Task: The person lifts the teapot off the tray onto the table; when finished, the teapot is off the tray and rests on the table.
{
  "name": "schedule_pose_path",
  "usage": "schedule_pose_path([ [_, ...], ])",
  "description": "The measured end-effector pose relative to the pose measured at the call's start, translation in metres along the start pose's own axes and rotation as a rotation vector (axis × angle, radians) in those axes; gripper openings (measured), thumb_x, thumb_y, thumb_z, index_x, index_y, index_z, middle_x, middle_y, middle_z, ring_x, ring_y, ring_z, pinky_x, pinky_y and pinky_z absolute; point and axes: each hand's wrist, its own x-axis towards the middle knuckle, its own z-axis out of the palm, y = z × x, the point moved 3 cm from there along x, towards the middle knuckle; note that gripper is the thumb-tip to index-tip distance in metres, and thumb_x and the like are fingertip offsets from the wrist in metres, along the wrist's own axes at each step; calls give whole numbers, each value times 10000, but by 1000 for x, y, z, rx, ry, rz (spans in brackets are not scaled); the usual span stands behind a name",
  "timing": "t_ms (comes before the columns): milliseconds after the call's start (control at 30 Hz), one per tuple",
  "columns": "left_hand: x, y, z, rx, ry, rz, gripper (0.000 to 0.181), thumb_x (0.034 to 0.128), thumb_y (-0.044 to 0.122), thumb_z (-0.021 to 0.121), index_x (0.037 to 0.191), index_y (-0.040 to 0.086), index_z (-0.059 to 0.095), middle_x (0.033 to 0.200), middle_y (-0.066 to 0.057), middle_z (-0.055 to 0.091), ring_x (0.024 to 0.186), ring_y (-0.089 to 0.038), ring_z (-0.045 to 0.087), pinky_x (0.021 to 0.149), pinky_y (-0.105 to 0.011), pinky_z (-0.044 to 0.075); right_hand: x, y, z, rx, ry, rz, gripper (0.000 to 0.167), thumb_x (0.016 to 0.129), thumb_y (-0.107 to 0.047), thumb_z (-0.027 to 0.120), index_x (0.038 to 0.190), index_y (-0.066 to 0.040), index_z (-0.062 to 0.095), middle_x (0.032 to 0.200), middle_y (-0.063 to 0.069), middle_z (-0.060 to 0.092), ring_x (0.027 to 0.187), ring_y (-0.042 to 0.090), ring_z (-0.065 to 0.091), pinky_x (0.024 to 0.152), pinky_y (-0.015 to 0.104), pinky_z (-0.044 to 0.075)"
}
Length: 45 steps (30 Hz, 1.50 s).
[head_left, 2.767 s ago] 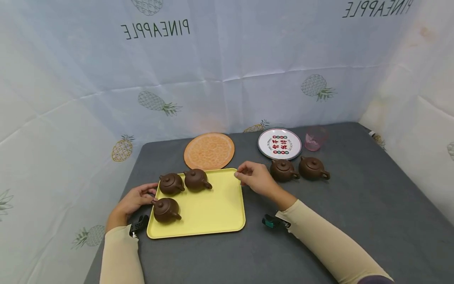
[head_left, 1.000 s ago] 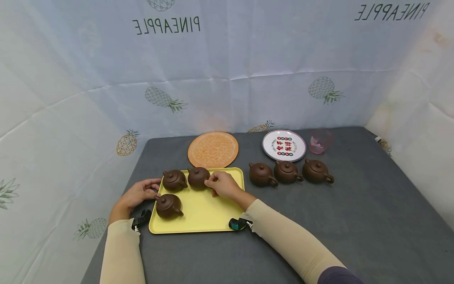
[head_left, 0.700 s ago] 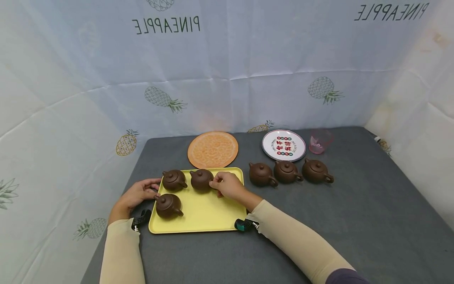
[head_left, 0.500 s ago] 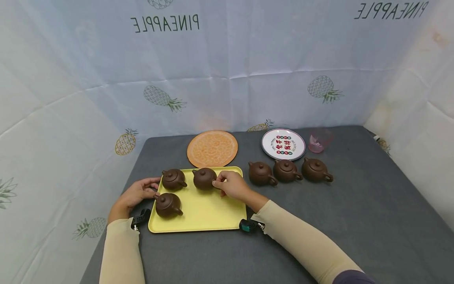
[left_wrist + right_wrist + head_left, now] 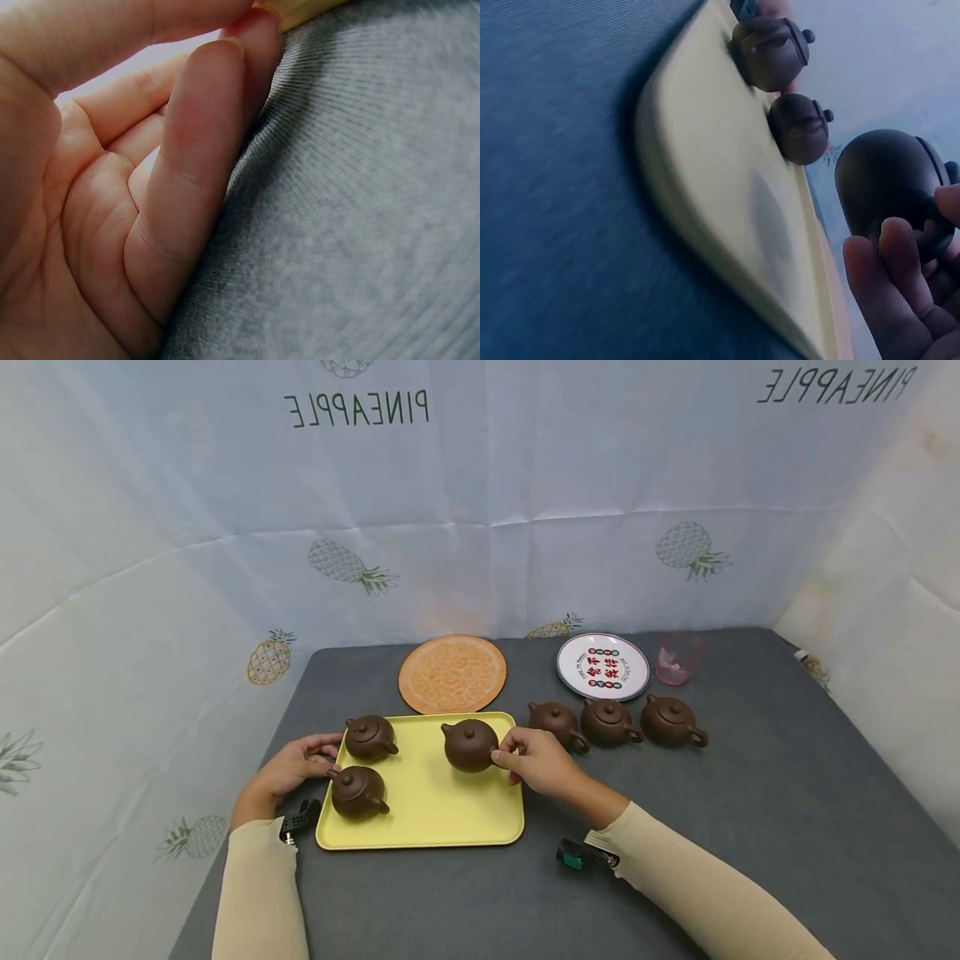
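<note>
Nearest lies the yellow tray, with the nearer teapot at its nine o'clock. There the left hand rests loosely bent fingers against the rim, probably to steady it; whether they pinch it I cannot tell. The right hand pinches the handle of the raised teapot above the tray's two o'clock, presumably because that is the natural hold. At ten to eleven stands the farther teapot. Outside the rim, towards two to three, three teapots line up, handles near four o'clock, handy for a right hand. Beyond, towards twelve to one, lies an orange mat; towards two, a plate with red Chinese characters and tiny unreadable lettering, then a pink cup. The curtain twice reads "PINEAPPLE", mirrored.
</note>
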Motion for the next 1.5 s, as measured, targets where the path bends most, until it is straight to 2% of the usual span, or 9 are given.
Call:
schedule_pose_path([
  [100, 1, 2, 0, 8, 2, 4, 598, 873, -40, 628, 1419, -102, 390, 1084, -209, 563, 823, -173, 646, 732, -277, 517, -14, 5, -10, 8, 15, -4, 214, 931, -276, 677, 811, -112, 610, 675, 101, 629, 631, 260, 648, 584, 364, 488],
  [333, -1, 6, 0, 6, -4, 16, 606, 881, -39, 623, 1420, -132, 363, 1083, -218, 557, 816, -166, 644, 728, -271, 516, -39, 22, -31, -4, 51, 11, 170, 932, -266, 677, 857, -125, 619, 757, 48, 637, 638, 196, 649, 572, 364, 467],
  [433, -1, 6, 1, -15, -3, 9, 613, 881, -51, 630, 1425, -131, 359, 1091, -231, 552, 824, -164, 647, 739, -272, 518, -49, 25, -40, -21, 71, 15, 156, 929, -258, 680, 860, -131, 622, 807, 38, 635, 638, 199, 650, 560, 352, 452],
  [567, -1, 4, 1, -6, -2, -1, 619, 882, -38, 642, 1428, -122, 363, 1103, -225, 556, 837, -159, 649, 750, -275, 520, -60, 30, -49, -34, 74, 20, 165, 925, -258, 686, 852, -125, 620, 781, 58, 639, 638, 207, 649, 539, 332, 449],
  [767, 0, -1, 0, 14, 6, -9, 612, 890, -13, 655, 1429, -102, 380, 1102, -217, 557, 848, -161, 647, 750, -273, 515, -75, 41, -55, -52, 69, 7, 178, 922, -259, 690, 850, -109, 628, 745, 82, 650, 631, 189, 647, 532, 318, 460],
  [1033, 2, -3, 0, 7, 6, -3, 626, 887, 8, 680, 1427, -100, 384, 1112, -223, 554, 856, -159, 646, 745, -276, 516, -90, 49, -63, -60, 83, 37, 216, 919, -304, 691, 865, -105, 627, 719, 63, 642, 630, 209, 640, 523, 315, 445],
  [1233, 2, -3, 0, 6, 11, -6, 628, 885, -2, 673, 1428, -109, 376, 1111, -213, 553, 855, -149, 647, 746, -269, 515, -98, 57, -62, -58, 69, 46, 222, 916, -306, 693, 869, -98, 631, 677, 35, 637, 616, 204, 634, 511, 296, 423],
  [1500, 2, -3, 0, -3, 18, 1, 631, 879, 2, 686, 1420, -113, 384, 1091, -180, 566, 854, -138, 651, 741, -263, 517, -100, 65, -59, -72, 88, 64, 195, 922, -333, 680, 860, -152, 643, 646, -13, 636, 600, 178, 632, 507, 292, 423],
])
